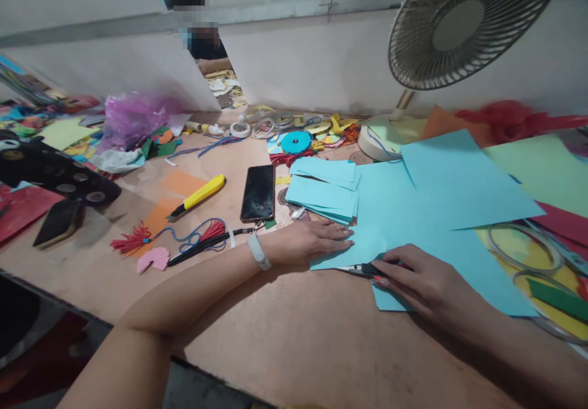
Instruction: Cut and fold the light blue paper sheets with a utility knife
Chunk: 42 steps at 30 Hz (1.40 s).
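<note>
My left hand [316, 240] lies flat with its fingers stretched out on the left end of a light-blue paper sheet [367, 243]. In my right hand [425, 274] is a utility knife [365, 269] with a dark handle and a thin metal blade pointing left. Its blade lies along the near edge of that sheet, partly under the paper. Behind my left hand are stacked light-blue paper strips [321, 198]. Another large light-blue sheet [463, 182] rests at an angle on the paper to the right.
Left of a phone [258, 193] lies a yellow utility knife [197, 196]. Red tassels [131, 239] on blue cord are nearer the front edge. A fan [459, 26] stands at the back right. Tape rolls [239, 129] and a purple plastic bag [138, 115] line the wall.
</note>
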Tool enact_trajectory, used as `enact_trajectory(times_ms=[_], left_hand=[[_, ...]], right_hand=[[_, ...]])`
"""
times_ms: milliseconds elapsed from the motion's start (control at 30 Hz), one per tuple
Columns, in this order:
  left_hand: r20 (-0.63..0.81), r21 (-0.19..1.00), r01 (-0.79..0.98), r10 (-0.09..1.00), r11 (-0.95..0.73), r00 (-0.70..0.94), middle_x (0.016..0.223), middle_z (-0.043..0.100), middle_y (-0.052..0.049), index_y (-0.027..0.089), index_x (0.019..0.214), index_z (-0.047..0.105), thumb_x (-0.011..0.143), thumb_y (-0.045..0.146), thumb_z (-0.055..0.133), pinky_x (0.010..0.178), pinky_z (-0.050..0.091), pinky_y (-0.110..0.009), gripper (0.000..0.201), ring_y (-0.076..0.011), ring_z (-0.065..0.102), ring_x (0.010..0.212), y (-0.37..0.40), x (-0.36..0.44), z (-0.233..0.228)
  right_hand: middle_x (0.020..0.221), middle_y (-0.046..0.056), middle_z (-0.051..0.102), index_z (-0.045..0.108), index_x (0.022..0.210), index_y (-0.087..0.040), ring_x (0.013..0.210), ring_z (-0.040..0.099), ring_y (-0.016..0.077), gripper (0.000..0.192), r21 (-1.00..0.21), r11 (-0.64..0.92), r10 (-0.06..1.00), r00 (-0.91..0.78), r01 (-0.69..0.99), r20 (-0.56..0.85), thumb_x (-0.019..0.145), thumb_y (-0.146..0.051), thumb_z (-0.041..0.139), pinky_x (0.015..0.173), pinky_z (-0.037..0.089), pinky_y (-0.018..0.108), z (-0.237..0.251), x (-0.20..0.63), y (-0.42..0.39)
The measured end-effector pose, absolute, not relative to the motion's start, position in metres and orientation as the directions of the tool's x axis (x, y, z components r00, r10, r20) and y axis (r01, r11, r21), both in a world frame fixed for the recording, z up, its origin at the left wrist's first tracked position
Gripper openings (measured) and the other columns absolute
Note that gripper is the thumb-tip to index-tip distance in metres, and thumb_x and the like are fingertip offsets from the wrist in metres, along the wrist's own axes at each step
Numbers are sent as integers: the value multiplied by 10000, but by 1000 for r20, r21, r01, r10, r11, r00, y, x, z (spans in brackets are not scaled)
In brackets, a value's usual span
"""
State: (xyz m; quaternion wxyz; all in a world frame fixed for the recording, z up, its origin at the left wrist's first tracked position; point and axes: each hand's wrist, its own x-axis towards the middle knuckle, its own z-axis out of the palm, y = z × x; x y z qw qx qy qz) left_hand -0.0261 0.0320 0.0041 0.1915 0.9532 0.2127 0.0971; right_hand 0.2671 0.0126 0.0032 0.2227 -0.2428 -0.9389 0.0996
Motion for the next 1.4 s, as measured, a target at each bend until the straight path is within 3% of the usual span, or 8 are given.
enact_trajectory(times_ms=[467, 1033, 1233, 1300, 1400], left_hand=[[112, 439, 371, 460, -818, 881, 1528, 419, -176, 118, 1433, 495, 1002, 133, 388, 1206, 287, -420, 444, -241, 366, 1448, 31, -26, 4], [103, 427, 381, 463, -820, 881, 1536, 408, -169, 133, 1451, 470, 1010, 146, 391, 1208, 282, -411, 449, -229, 357, 1453, 31, -26, 3], [101, 383, 382, 449, -841, 888, 1544, 396, -172, 118, 1464, 436, 941, 61, 415, 1212, 271, -413, 526, -226, 351, 1456, 31, -28, 1], [90, 370, 384, 444, -846, 892, 1550, 388, -163, 131, 1471, 419, 913, 46, 434, 1211, 270, -435, 565, -230, 350, 1457, 32, -29, 0], [109, 363, 373, 437, -854, 893, 1540, 402, -174, 123, 1462, 424, 931, 68, 430, 1202, 287, -441, 534, -236, 367, 1447, 32, -29, 1]], right_hand=[[917, 88, 688, 700, 1105, -188, 781, 649, 201, 255, -359, 831, 541, -766, 425, 346, 974, -207, 481, 639, 534, 315, 6, 256, 6], [892, 97, 678, 684, 1087, -156, 767, 608, 193, 223, -310, 868, 488, -780, 388, 391, 967, -181, 497, 634, 504, 306, 3, 245, -2], [890, 94, 667, 672, 1116, -172, 749, 598, 202, 224, -316, 884, 438, -846, 344, 305, 953, -191, 519, 611, 491, 324, 10, 252, -26], [923, 87, 668, 669, 1139, -203, 773, 614, 205, 234, -374, 854, 473, -838, 361, 273, 958, -220, 521, 634, 509, 335, 15, 261, -31], [991, 68, 673, 668, 1177, -267, 829, 655, 191, 254, -474, 739, 623, -754, 479, 208, 970, -269, 520, 673, 546, 310, 25, 283, -30]])
